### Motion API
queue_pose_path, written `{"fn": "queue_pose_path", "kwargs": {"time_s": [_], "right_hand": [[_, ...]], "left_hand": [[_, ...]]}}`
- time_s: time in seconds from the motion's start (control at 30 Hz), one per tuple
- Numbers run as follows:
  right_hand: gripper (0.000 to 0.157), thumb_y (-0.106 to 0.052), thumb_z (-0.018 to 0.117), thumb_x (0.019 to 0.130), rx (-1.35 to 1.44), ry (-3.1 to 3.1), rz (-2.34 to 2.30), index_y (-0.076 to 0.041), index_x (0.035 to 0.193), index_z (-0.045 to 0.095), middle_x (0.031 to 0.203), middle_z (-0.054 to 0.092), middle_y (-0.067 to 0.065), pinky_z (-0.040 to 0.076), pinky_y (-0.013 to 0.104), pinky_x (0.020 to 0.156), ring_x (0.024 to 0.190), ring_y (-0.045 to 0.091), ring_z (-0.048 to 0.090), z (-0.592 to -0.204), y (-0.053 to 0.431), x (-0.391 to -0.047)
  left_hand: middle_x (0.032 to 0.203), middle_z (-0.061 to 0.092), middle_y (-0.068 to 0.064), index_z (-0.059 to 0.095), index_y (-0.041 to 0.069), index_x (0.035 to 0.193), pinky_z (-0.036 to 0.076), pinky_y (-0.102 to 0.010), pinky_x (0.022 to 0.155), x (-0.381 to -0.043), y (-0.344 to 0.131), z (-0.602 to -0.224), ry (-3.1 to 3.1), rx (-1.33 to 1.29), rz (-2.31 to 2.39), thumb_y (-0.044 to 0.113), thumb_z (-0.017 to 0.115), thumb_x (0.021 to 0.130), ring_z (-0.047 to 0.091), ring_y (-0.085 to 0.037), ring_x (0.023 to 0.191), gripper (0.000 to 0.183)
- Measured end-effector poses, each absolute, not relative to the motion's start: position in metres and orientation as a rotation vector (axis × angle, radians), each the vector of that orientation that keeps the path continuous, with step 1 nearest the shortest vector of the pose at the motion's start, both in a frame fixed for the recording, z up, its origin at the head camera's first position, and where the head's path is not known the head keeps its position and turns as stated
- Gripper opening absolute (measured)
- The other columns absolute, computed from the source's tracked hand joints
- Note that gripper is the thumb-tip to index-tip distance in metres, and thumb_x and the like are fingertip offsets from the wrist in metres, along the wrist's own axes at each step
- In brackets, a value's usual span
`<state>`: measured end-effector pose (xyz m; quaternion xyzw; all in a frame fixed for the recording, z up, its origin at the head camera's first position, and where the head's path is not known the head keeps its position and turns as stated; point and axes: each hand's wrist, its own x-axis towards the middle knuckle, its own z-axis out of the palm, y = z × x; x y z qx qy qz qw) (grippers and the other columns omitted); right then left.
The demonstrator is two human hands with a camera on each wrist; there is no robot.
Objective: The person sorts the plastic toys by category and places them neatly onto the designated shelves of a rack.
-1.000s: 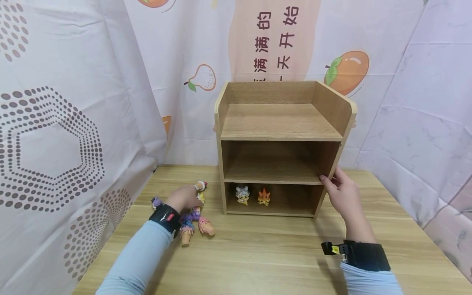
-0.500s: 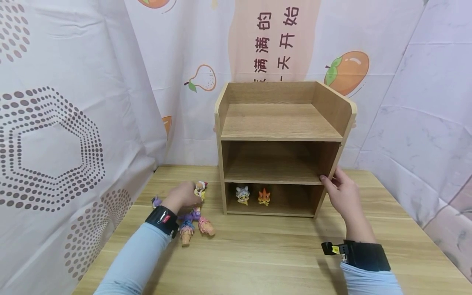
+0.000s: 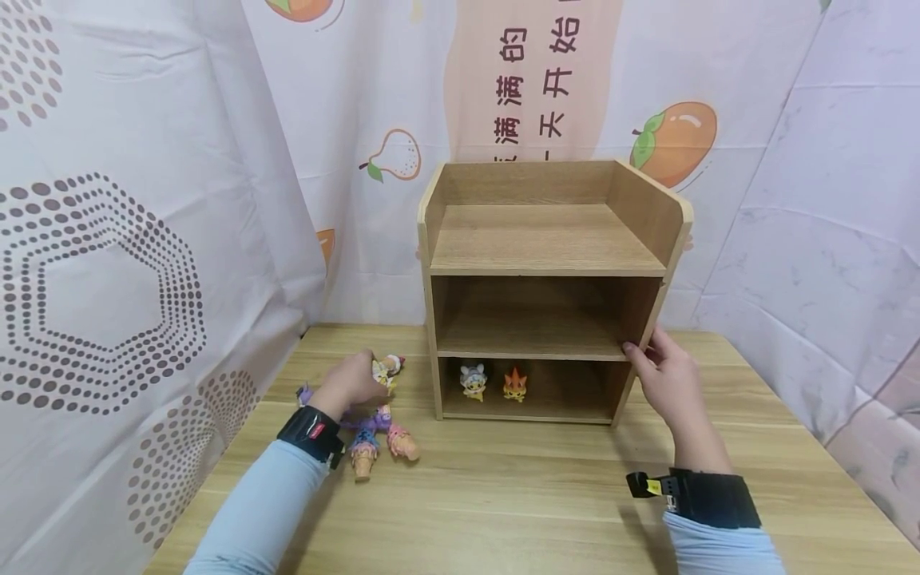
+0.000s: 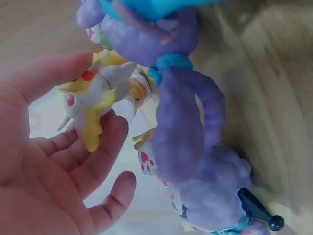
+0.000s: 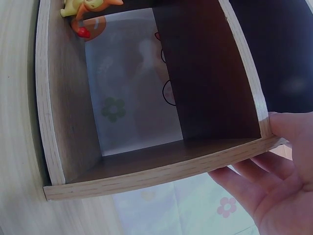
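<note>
Left hand has a little white-and-yellow figure pinched, over left of the wooden shelf, really close to some purple figures on the worktop; right hand grips the shelf's right side panel; a grey figure and an orange figure sit in the bottom compartment

In the head view, soft, even light dims inside the shelf; faint shadows lie on the table toward seven and five o'clock. The left wrist view is hazy (blurry toward two); the right bows the shelf's edge toward six.
</note>
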<state>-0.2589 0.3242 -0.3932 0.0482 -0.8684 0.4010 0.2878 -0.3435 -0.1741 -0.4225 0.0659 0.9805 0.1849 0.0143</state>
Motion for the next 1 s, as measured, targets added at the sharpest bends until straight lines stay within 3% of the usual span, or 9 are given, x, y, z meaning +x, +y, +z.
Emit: {"fn": "queue_pose_path", "kwargs": {"time_s": [0.23, 0.4, 0.73, 1.0], "right_hand": [[0.041, -0.024, 0.062, 0.103, 0.131, -2.317, 1.060, -0.005, 0.139, 0.057, 0.132, 0.062, 0.027, 0.051, 0.053, 0.088, 0.116, 0.047, 0.063, -0.394, 0.324, -0.259], [0.040, -0.025, 0.061, 0.104, 0.135, -2.320, 1.058, -0.005, 0.138, 0.058, 0.131, 0.062, 0.026, 0.051, 0.053, 0.088, 0.116, 0.046, 0.063, -0.394, 0.325, -0.259], [0.041, -0.025, 0.062, 0.103, 0.132, -2.322, 1.049, -0.005, 0.139, 0.058, 0.130, 0.063, 0.025, 0.054, 0.047, 0.087, 0.115, 0.045, 0.063, -0.394, 0.325, -0.260], [0.040, -0.025, 0.062, 0.103, 0.130, -2.321, 1.044, -0.005, 0.139, 0.058, 0.130, 0.063, 0.026, 0.052, 0.053, 0.087, 0.115, 0.046, 0.063, -0.394, 0.325, -0.259]], "left_hand": [[0.095, 0.065, -0.012, 0.063, -0.002, 0.109, 0.051, -0.044, 0.073, -0.342, -0.176, -0.423, 3.020, 0.197, 0.733, 0.030, 0.090, 0.074, 0.061, -0.029, 0.083, 0.054], [0.092, 0.063, -0.009, 0.064, 0.002, 0.101, 0.049, -0.041, 0.071, -0.341, -0.176, -0.422, 3.005, 0.196, 0.817, 0.029, 0.090, 0.074, 0.058, -0.027, 0.082, 0.046], [0.109, 0.068, -0.014, 0.068, 0.001, 0.116, 0.052, -0.049, 0.086, -0.340, -0.177, -0.423, 3.007, 0.273, 0.885, 0.027, 0.087, 0.078, 0.063, -0.030, 0.097, 0.050], [0.115, 0.068, -0.016, 0.068, 0.001, 0.117, 0.052, -0.050, 0.091, -0.331, -0.171, -0.416, 3.034, 0.362, 0.895, 0.026, 0.087, 0.079, 0.064, -0.033, 0.104, 0.049]]}}
